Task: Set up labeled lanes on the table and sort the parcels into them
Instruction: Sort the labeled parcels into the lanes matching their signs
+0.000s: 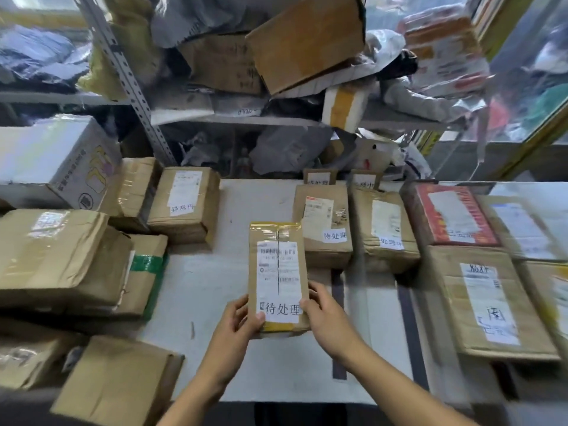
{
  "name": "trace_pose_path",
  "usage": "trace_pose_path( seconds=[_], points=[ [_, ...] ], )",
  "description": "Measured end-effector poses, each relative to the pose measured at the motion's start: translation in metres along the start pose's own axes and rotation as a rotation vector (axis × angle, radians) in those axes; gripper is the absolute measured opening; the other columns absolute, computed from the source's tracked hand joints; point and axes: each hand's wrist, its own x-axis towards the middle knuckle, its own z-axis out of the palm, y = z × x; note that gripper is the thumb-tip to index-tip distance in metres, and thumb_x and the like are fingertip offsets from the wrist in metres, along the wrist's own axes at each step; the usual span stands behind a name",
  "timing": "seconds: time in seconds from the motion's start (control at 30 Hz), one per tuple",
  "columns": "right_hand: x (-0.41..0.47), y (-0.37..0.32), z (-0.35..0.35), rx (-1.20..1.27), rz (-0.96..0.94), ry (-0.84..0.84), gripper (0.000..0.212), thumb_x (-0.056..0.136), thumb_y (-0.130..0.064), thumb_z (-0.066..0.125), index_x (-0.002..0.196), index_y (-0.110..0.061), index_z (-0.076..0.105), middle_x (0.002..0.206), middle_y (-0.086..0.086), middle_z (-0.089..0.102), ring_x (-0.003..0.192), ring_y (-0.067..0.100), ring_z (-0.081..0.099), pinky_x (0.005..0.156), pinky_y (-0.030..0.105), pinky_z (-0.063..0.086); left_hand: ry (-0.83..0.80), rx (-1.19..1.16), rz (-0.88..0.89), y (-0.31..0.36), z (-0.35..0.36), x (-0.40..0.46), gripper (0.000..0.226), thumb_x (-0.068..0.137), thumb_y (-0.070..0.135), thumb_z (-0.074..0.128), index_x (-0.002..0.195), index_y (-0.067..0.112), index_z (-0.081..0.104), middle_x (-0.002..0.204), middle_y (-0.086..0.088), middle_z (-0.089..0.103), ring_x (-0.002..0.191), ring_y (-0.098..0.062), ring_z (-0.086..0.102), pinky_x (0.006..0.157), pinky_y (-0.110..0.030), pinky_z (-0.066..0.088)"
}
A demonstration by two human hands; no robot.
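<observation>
Two hands, left hand (238,319) and right hand (324,315), are gripping a labelled parcel (278,276), being held above the worktop (215,290) centre, label up, probably for reading before laning.

Slim brown kraft-paper parcel (278,278), matt, creased, glossy yellow tape at both ends, smooth white paper label on top. Brown cardboard boxes (322,226) around it, rough and dented, shiny clear tape over some. Red printed carton (448,215), slight gloss. Pale grey tabletop (209,290), smooth matt, dull dark tape strips (338,321) on it. Perforated grey metal shelf upright (129,72); crinkled glossy grey plastic mailer bags (289,149) behind.
</observation>
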Motion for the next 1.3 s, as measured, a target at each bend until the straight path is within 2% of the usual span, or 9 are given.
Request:
trace_pose_path(
  seconds=[0.1,0.23,0.43,0.53,0.6,0.67,1.03,1.2,1.3],
  points=[
    [-0.018,0.015,-0.004,-0.075,0.033,0.043,0.029,0.1,-0.031,0.044,0.123,-0.047,0.049,0.119,-0.019,0.066,0.108,0.003,0.064,0.085,0.03,0.058,-0.014,0.02,-0.031,-0.028,0.015,-0.012,0.038,0.091,0.018,0.069,0.122,0.03,0.052,0.119,0.009,0.068,0.105,-0.001,0.067,0.074,-0.019,0.056],
    [-0.037,0.03,-0.009,-0.168,0.102,0.053,0.027,0.102,-0.03,0.04,0.126,-0.043,0.044,0.116,-0.02,0.064,0.097,-0.003,0.063,0.061,0.013,0.052,-0.039,0.053,-0.071,-0.048,0.029,-0.021,0.034,0.092,0.02,0.067,0.12,0.033,0.053,0.116,0.013,0.069,0.102,0.0,0.068,0.072,-0.018,0.056],
    [-0.042,0.04,-0.018,-0.31,0.216,0.101,0.033,0.101,-0.016,0.035,0.134,-0.021,0.039,0.135,0.003,0.057,0.107,0.014,0.059,0.077,0.023,0.056,-0.163,0.165,-0.115,-0.06,0.055,-0.012,0.034,0.097,0.026,0.061,0.129,0.032,0.05,0.119,0.014,0.07,0.1,-0.003,0.069,0.076,-0.02,0.055],
    [-0.037,0.034,-0.019,-0.373,0.243,0.102,0.072,0.097,-0.015,0.051,0.153,-0.017,0.006,0.151,0.005,0.038,0.124,0.021,0.05,0.094,0.032,0.053,-0.203,0.204,-0.094,-0.061,0.073,-0.003,0.04,0.096,0.029,0.058,0.133,0.036,0.046,0.117,0.023,0.069,0.102,0.0,0.068,0.08,-0.021,0.056],
    [-0.034,0.032,-0.017,-0.499,0.253,0.1,0.102,0.091,-0.018,0.064,0.155,-0.013,-0.016,0.159,0.008,0.016,0.141,0.028,0.032,0.114,0.042,0.037,-0.207,0.254,-0.078,-0.061,0.082,0.0,0.048,0.091,0.036,0.056,0.136,0.041,0.042,0.118,0.026,0.067,0.104,0.003,0.065,0.089,-0.025,0.055],
    [-0.03,0.033,-0.014,-0.59,0.239,0.128,0.109,0.088,-0.021,0.069,0.154,-0.007,-0.018,0.16,0.011,0.004,0.144,0.032,0.021,0.119,0.042,0.027,-0.197,0.285,-0.066,-0.06,0.088,0.003,0.056,0.087,0.043,0.053,0.14,0.046,0.038,0.122,0.024,0.065,0.108,0.002,0.064,0.094,-0.026,0.052],
    [-0.022,0.049,-0.007,-0.88,0.122,0.134,0.087,0.099,-0.031,0.053,0.156,-0.006,-0.008,0.163,0.01,-0.021,0.148,0.032,-0.024,0.121,0.042,-0.005,-0.131,0.281,-0.057,-0.068,0.098,0.005,0.051,0.098,0.036,0.057,0.139,0.055,0.031,0.123,0.024,0.056,0.096,0.027,0.051,0.073,-0.002,0.043],
    [-0.02,0.046,-0.012,-0.885,0.097,0.104,0.085,0.099,-0.034,0.05,0.157,-0.008,-0.007,0.165,0.009,-0.018,0.15,0.029,-0.022,0.122,0.043,-0.005,-0.101,0.279,-0.062,-0.07,0.096,0.008,0.061,0.096,0.04,0.059,0.15,0.041,0.029,0.145,0.008,0.049,0.129,-0.007,0.05,0.098,-0.022,0.043],
    [-0.015,0.037,-0.013,-0.884,0.049,0.081,0.081,0.1,-0.031,0.048,0.157,-0.008,-0.005,0.166,0.008,-0.015,0.151,0.027,-0.018,0.122,0.039,-0.004,-0.055,0.284,-0.043,-0.065,0.091,0.012,0.06,0.097,0.035,0.058,0.151,0.038,0.03,0.148,0.003,0.047,0.133,-0.012,0.048,0.1,-0.025,0.04]
  ],
)
